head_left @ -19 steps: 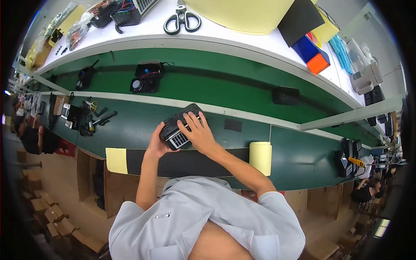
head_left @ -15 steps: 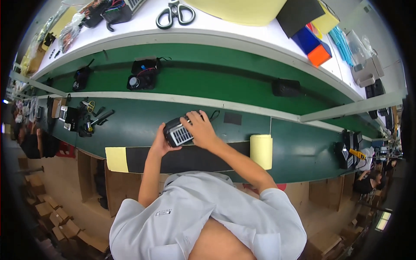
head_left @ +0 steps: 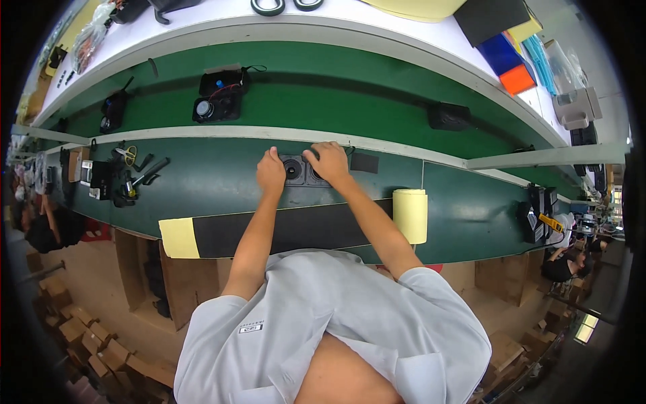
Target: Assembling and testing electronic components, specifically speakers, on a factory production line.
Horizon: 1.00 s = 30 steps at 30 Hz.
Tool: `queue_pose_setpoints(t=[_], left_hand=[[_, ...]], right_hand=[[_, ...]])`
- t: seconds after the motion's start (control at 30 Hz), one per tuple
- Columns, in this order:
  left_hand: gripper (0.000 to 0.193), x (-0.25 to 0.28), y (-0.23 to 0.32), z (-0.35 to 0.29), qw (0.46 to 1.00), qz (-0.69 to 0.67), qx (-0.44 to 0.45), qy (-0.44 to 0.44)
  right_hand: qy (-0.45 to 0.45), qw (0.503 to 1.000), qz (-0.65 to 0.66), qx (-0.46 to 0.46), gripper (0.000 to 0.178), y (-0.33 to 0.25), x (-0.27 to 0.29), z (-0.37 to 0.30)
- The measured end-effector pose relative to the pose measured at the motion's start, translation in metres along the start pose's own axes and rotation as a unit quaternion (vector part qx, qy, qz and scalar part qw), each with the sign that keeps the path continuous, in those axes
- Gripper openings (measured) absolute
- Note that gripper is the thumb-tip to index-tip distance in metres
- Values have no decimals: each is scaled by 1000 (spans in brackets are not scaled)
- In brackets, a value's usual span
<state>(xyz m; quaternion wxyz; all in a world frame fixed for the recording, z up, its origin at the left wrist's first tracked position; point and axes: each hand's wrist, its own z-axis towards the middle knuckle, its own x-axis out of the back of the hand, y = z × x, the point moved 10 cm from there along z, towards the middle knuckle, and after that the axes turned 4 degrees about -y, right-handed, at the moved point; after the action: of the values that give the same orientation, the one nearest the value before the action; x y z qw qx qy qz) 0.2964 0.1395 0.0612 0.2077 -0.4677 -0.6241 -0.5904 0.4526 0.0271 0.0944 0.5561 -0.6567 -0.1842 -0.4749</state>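
A black portable speaker (head_left: 305,172) with two round cones lies on the green bench, cones facing up. My left hand (head_left: 271,172) grips its left end, fingers curled at the far edge. At its right end, my right hand (head_left: 328,163) holds on with bent fingers, partly covering the right cone. Just nearer to me, a long black strip (head_left: 289,225) runs across the bench, with a yellow end (head_left: 179,237) at the left and a yellow roll (head_left: 410,215) at the right. A small dark square (head_left: 364,163) lies right of the speaker.
Tools (head_left: 138,176) and yellow-handled scissors (head_left: 126,155) lie at the left. Opened speaker housings (head_left: 220,97) stand on the green channel behind a pale rail (head_left: 256,133). A white shelf (head_left: 377,34) spans the far side. Black devices (head_left: 535,219) are at the right.
The speaker was lifted and tilted, its solar panel showing. Now it rests farther away on the bench, cones up, with both hands at its ends.
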Motion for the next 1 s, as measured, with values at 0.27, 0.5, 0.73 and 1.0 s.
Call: queue_pose_setpoints(t=[0.27, 0.5, 0.73, 1.0], left_hand=[[42, -24, 14, 6, 993, 77, -76, -52], [35, -22, 37, -1, 976, 137, -157, -60], [35, -26, 33, -10, 984, 86, -126, -95], [35, -23, -8, -58, 997, -20, -37, -65]], right_hand=[[51, 980, -99, -166, 38, 17, -4, -18], [16, 977, -96, -190, 35, 24, -18, -39], [-41, 967, -142, -208, 37, 29, -19, -41], [26, 981, -183, 63, 30, -63, -21, -37]])
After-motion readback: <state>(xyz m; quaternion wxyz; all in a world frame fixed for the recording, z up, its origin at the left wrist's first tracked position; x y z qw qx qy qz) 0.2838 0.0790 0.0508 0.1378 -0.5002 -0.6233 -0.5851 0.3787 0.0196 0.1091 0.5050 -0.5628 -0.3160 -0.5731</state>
